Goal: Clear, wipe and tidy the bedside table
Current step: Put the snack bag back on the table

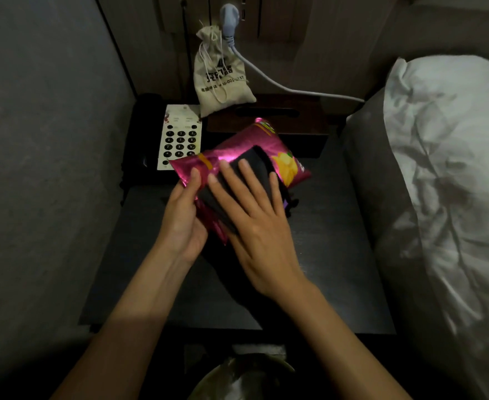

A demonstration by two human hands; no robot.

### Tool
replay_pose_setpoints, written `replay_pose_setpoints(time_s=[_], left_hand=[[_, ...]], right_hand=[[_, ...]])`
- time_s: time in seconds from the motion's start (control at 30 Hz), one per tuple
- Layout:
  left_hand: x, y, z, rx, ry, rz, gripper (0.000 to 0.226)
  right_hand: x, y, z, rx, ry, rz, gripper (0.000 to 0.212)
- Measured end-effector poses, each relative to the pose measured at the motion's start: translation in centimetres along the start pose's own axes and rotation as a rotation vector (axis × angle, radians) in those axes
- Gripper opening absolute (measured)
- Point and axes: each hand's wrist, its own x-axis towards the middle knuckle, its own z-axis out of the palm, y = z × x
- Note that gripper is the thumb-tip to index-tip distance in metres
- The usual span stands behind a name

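A pink chip bag is held over the dark bedside table, tilted, its far end toward the tissue box at the back. The left hand grips the bag's near left edge, thumb on top and fingers curled beneath it. The right hand lies flat with fingers straight and spread, pressing a dark cloth against the bag's upper face; the cloth covers the middle of the bag and hangs a little past its right edge. Whether the bag touches the tabletop cannot be told. On the table's back left stands a black phone with a white keypad, just beside the bag's left corner. Behind it a beige drawstring pouch with printed letters leans against the wall, its base on the tissue box. A grey plug sits in the wall socket above, and its cable runs right toward the bed, where a white pillow lies.
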Motion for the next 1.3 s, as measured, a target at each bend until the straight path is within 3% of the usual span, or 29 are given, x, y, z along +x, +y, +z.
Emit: replay_pose_setpoints(time_s=[0.13,0.3,0.43,0.57,0.7,0.8,0.93,1.03,1.1,1.13,1.2,1.3], left_hand=[[0.2,-0.2,-0.1,-0.030,0.036,-0.017,0.043],[0.0,-0.2,0.4,0.077,-0.051,0.220,0.040],[-0.5,-0.9,0.7,0.573,-0.180,0.581,0.043],[-0.9,-2.0,1.0,1.015,-0.408,0.757,0.058],[-1.5,-2.8,1.5,1.335,-0.539,0.844,0.071],[-1.8,-2.4,1.7,1.228,-0.529,0.895,0.066],[-1.4,-1.5,1.1,0.811,-0.272,0.821,0.063],[-0.3,0.0,-0.1,0.556,-0.113,0.405,0.063],[0.4,0.9,-1.4,0.388,-0.182,0.050,0.067],[0.5,1.3,-2.0,0.361,-0.244,-0.032,0.068],[0.5,1.7,-2.6,0.396,-0.310,-0.040,0.061],[0.5,1.6,-2.5,0.411,-0.262,0.002,0.042]], right_hand=[[0.1,0.6,0.0,0.232,0.050,0.240,0.061],[0.5,1.2,-0.4,0.952,0.122,0.576,0.052],[0.9,1.4,-1.3,1.457,0.215,0.795,0.039],[1.0,1.8,-2.7,1.900,0.177,0.860,0.056],[0.8,2.6,-3.9,1.967,0.103,0.790,0.064],[0.7,3.5,-4.5,1.989,0.089,0.822,0.062],[0.6,4.2,-4.8,2.024,0.003,0.827,0.045],[0.4,4.7,-4.8,2.001,-0.057,0.861,0.046],[0.3,4.8,-4.9,1.948,-0.122,0.884,0.038],[0.3,4.8,-4.9,1.903,-0.153,0.902,0.033],[0.2,5.0,-4.9,1.808,-0.201,0.963,0.028],[0.2,5.4,-5.0,1.733,-0.213,1.055,0.030]])
